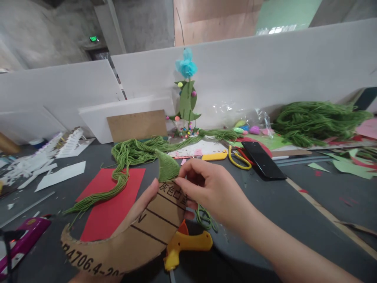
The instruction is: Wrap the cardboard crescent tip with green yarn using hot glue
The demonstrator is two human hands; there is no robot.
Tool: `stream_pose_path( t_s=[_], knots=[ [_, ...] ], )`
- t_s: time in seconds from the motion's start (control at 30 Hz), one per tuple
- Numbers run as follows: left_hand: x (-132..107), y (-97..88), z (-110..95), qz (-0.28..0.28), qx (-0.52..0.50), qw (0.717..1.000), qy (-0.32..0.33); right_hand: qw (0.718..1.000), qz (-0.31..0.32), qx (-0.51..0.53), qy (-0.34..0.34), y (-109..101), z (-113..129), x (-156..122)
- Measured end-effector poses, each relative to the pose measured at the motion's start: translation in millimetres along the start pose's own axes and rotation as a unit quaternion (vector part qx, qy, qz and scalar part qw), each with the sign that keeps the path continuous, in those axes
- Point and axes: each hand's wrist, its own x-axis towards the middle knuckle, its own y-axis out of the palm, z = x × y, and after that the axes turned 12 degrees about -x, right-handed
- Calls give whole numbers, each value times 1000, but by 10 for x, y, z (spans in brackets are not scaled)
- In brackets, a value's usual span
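Note:
My left hand (138,208) grips a curved cardboard cut-out (132,239) from behind, its thumb on the front edge. The cut-out's pointed top is wrapped in green yarn (166,167). My right hand (206,186) pinches the yarn wrap at the cardboard's upper right edge, fingers pressed together. A strand of green yarn (204,218) hangs below that hand. A yellow glue gun (185,245) lies on the table just under the cardboard.
A red paper sheet (108,204) and a green yarn skein (129,155) lie behind the cardboard. Black phone (263,159), yellow-handled scissors (238,159), a felt tree model (187,102), a big yarn pile (318,120), white foam boards (126,114), a purple tool (22,239).

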Motion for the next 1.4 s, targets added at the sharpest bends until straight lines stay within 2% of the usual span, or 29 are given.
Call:
stream_pose_path(
  t_s=[0.1, 0.2, 0.33, 0.47, 0.63, 0.73, 0.83, 0.9, 0.93, 1.0, 1.07, 1.1, 1.17, 1.23, 1.3, 1.4],
  knots=[
    [14, -18, 11, 26, -54, 997, -55, 999, 2, 42, 26, -20, 9, 17],
    [21, -72, 29, 50, -71, 993, -83, 998, -7, 41, 38, -44, 33, 21],
    [-1, -98, 24, 78, -45, 991, -97, 999, -28, 8, 32, -86, 45, 37],
    [-33, -56, -24, 90, 7, 989, -121, 999, 0, -34, 18, -121, 25, 74],
    [24, -53, -52, 91, -12, 990, -110, 1000, 3, -2, 18, -157, -42, 121],
    [95, -73, -1, 82, -5, 995, -63, 998, -43, 42, 22, -242, -102, 159],
    [134, -47, 89, 60, 83, 987, -125, 986, -144, 83, 36, -362, -159, 205],
    [119, 1, 131, 78, 137, 973, -170, 977, -192, 88, 39, -418, -184, 229],
    [99, 28, 137, 89, 155, 969, -171, 975, -201, 80, 39, -429, -191, 236],
    [47, 70, 118, 92, 182, 971, -124, 981, -187, 43, 32, -409, -188, 239],
    [2, 88, 59, 46, 223, 974, 1, 990, -141, 3, 21, -342, -169, 228],
    [-11, 90, 19, 8, 252, 964, 88, 993, -114, -12, 16, -297, -155, 219],
    [-13, 85, -67, -73, 312, 908, 268, 998, -63, -27, 11, -204, -128, 196],
    [9, 70, -141, -115, 357, 842, 388, 999, -25, -25, 11, -123, -107, 174],
    [39, 45, -186, -116, 403, 814, 401, 1000, -6, -21, 14, -66, -95, 158],
    [57, -3, -199, -98, 483, 813, 310, 1000, -4, -23, 15, -21, -92, 151]
  ],
)
